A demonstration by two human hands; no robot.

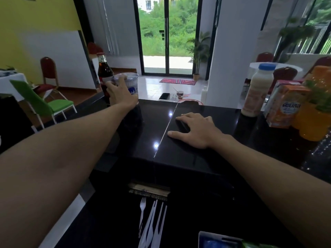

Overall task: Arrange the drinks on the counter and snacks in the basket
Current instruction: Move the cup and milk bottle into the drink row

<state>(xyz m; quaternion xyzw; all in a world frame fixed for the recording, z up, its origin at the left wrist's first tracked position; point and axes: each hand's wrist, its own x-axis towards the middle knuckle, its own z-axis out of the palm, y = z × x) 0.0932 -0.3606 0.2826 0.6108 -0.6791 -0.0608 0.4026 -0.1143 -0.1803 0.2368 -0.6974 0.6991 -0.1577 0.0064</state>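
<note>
The sealed water cup [132, 83] stands at the far left edge of the counter [161, 158], just beside a dark soda bottle [104, 70]. I see my left hand [121, 94] wrapping it from the near side, fingers [121, 80] curled up to the lid's rim. My right hand [195, 129] lies flat mid-counter, fingers spread. A white milk bottle [258, 90] and an orange carton [284, 108] stand far right.
</note>
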